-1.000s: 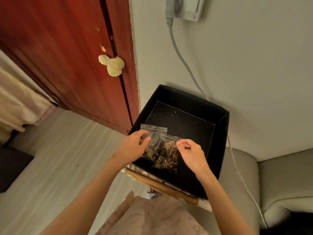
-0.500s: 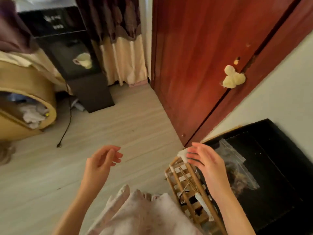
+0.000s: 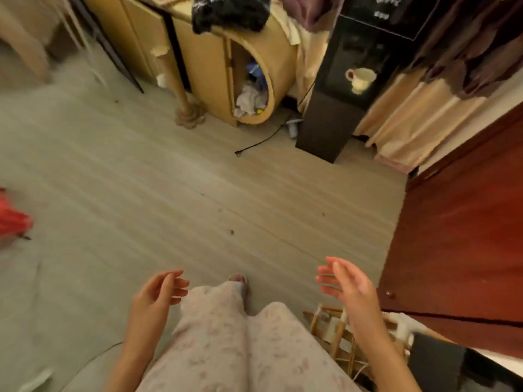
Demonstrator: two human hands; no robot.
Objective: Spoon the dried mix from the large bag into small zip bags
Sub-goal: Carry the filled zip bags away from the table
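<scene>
A single head-worn view looks steeply down and forward over the person's lap onto the floor (image 3: 198, 193). Both hands (image 3: 158, 295) sit close beneath the lens at the bottom edge. Beyond the floor, a cabinet (image 3: 215, 69) fills the far top; a door (image 3: 458, 250) borders the floor's right side.

Pale pink floral trousers (image 3: 226, 349) are showing at six o'clock, grey-beige striped wood floor (image 3: 198, 199) is filling the middle, a deep red-brown door (image 3: 458, 250) is glowing at three o'clock, something bright red (image 3: 12, 219) is peeking in at nine.
</scene>
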